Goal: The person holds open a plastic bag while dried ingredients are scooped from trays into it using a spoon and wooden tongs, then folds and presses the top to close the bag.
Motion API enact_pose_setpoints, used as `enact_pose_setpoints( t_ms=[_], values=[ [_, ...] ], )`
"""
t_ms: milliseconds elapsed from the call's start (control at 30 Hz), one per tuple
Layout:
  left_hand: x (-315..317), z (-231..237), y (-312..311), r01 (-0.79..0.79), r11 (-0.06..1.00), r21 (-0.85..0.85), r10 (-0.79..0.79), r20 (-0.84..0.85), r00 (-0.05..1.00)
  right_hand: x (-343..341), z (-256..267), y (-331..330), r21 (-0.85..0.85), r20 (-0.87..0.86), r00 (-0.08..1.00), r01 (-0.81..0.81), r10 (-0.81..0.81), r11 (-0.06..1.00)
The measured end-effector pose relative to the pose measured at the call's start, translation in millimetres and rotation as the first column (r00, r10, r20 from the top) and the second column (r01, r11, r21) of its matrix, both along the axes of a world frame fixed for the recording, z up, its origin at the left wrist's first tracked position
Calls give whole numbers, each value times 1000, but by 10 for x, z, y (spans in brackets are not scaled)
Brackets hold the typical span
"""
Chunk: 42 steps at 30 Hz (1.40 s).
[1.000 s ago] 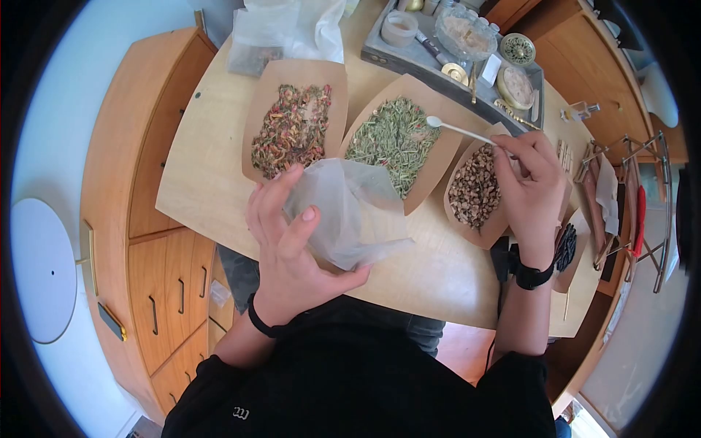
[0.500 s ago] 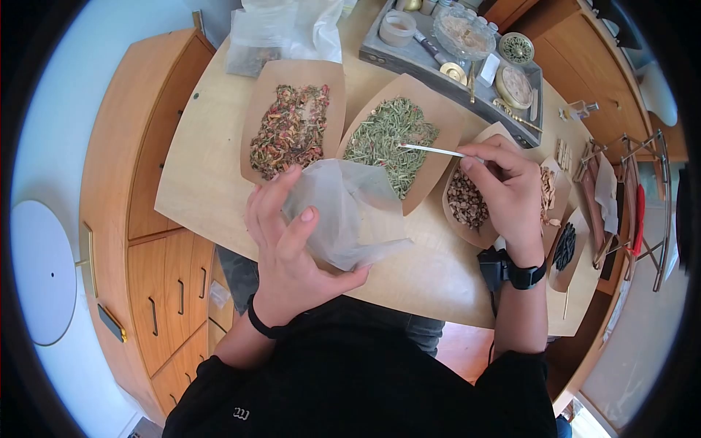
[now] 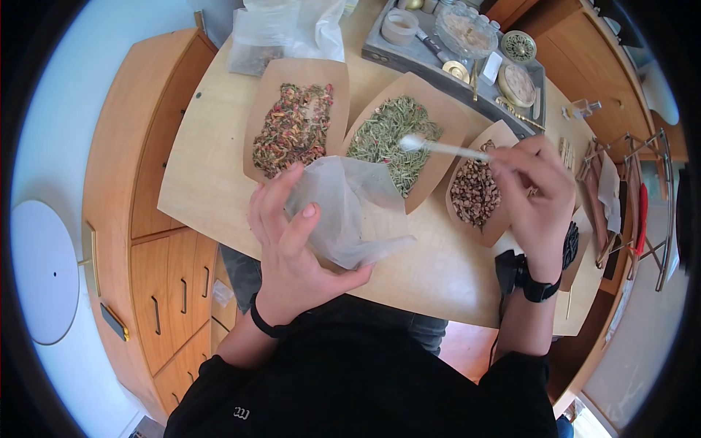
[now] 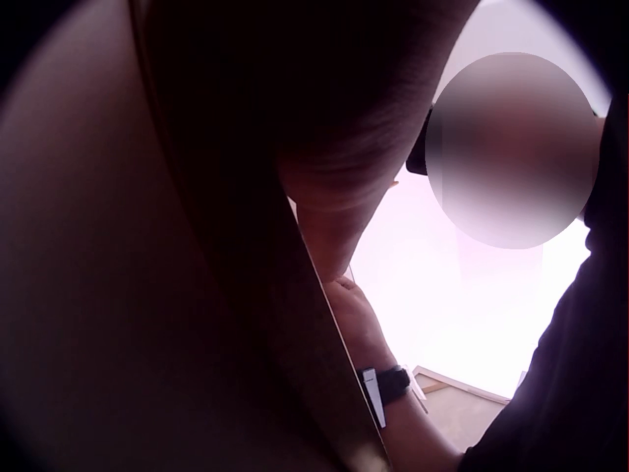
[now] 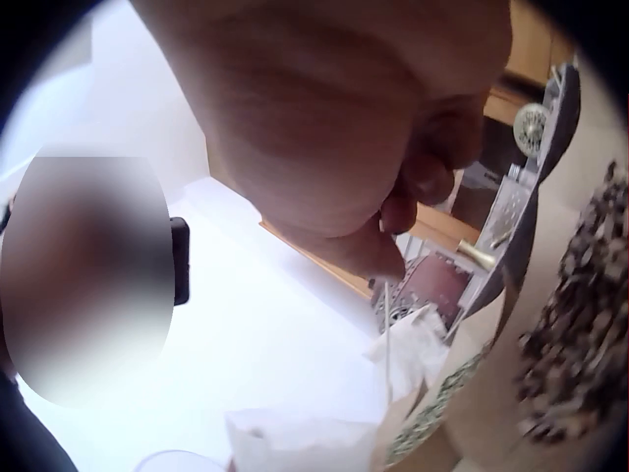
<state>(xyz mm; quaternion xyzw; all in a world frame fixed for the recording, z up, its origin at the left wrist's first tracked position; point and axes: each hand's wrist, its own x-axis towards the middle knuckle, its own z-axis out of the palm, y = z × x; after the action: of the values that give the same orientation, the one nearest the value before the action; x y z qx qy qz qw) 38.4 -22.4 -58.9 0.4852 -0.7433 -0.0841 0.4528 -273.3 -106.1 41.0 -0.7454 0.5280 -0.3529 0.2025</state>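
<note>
In the head view my left hand (image 3: pixel 299 244) holds a translucent plastic bag (image 3: pixel 339 212), its fingers and thumb curved round the bag's sides. The bag's mouth gapes upward. My right hand (image 3: pixel 537 193) pinches the handle end of a small, long-handled white spoon (image 3: pixel 456 150), blurred by motion. Its bowl overlaps the chopped green herbs (image 3: pixel 394 135) in a brown paper tray (image 3: pixel 445 109). Below the right hand lies a smaller tray of brown chopped pieces (image 3: pixel 475 193). In the right wrist view the thin spoon handle (image 5: pixel 387 339) hangs from the fingertips.
Behind the bag stands a paper tray of red and yellow dried petals (image 3: pixel 296 128). Plastic packets (image 3: pixel 270 36) lie at the back left. A grey tray (image 3: pixel 380 57) with jars and brass tools sits at the back right. A metal rack (image 3: pixel 661 197) stands at the right.
The spoon tip dipped leftward to the herbs half a second ago; now the right hand has drawn back right and the spoon appears raised. The left hand and bag stay nearly still.
</note>
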Motion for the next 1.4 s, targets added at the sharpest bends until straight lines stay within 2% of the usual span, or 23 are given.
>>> enact_pose_setpoints(
  t_ms=[33, 100, 200, 267, 300, 367, 500, 700, 867, 900, 967, 1000, 1033, 1100, 1133, 1167, 1233, 1267, 1333, 1400],
  values=[
    [-1, -8, 5, 0, 1000, -1, 0, -1, 1000, -31, 9, -43, -68, -131, 983, 123, -131, 990],
    [-2, -24, 19, -7, 1000, 15, 7, -8, 1000, -83, -59, -83, -133, -162, 976, 123, -143, 984],
    [-5, 12, 1, -8, 1000, -4, 8, 15, 1000, -75, -88, -74, -68, -214, 971, 95, -107, 993],
    [-4, 4, 0, -4, 1000, -3, 4, 13, 1000, -7, -119, -54, 84, -100, 995, 35, -26, 996],
    [-4, 0, -1, -2, 1000, -3, 2, 11, 1000, 28, -131, -46, 85, -100, 995, 37, -28, 996],
    [-10, -5, 3, -3, 1000, 0, 3, 9, 1000, 80, -159, -34, 290, 57, 997, 24, -42, 957],
    [7, 58, 29, 25, 997, 68, -27, 27, 999, 75, -284, -54, 340, 132, 989, 14, -62, 940],
    [10, 51, 27, 16, 998, 61, -18, 35, 999, -29, -373, -94, 364, 293, 951, -15, -99, 931],
    [27, 71, 25, 13, 998, 62, -16, 46, 999, -4, -248, -12, 289, 466, 884, -112, -38, 951],
    [30, 80, 25, 12, 998, 65, -16, 58, 998, 10, -193, 24, 289, 467, 884, -113, -37, 951],
    [18, 64, 21, 16, 998, 63, -19, 43, 999, 45, -60, 86, 245, 302, 944, -211, 132, 946],
    [12, 53, 20, 22, 998, 60, -24, 27, 999, 77, -14, 91, 175, 235, 960, -195, 151, 965],
    [11, 44, 23, 25, 998, 61, -27, 27, 999, 62, -34, 78, 176, 236, 961, -192, 148, 966],
    [6, 32, 32, 24, 997, 70, -25, 13, 1000, 18, -98, 2, -1, 69, 997, 23, -22, 1000],
    [7, 38, 31, 25, 997, 69, -26, 11, 1000, 19, -110, -31, 6, 0, 994, 113, -113, 994],
    [11, 50, 30, 20, 998, 67, -22, 26, 999, 12, -142, -61, 4, -1, 994, 113, -113, 994],
    [11, 54, 26, 15, 998, 64, -18, 41, 999, -8, -227, -98, 18, -120, 983, 139, -136, 990],
    [8, 46, 25, 16, 998, 63, -18, 35, 999, 0, -251, -99, 17, -120, 983, 140, -137, 990],
    [6, 45, 28, 17, 998, 62, -19, 29, 999, 42, -287, -92, 196, 62, 997, 37, -50, 980],
    [9, 58, 28, 14, 998, 65, -17, 43, 999, 84, -299, -77, 256, 111, 993, 11, -40, 967]
  ],
)
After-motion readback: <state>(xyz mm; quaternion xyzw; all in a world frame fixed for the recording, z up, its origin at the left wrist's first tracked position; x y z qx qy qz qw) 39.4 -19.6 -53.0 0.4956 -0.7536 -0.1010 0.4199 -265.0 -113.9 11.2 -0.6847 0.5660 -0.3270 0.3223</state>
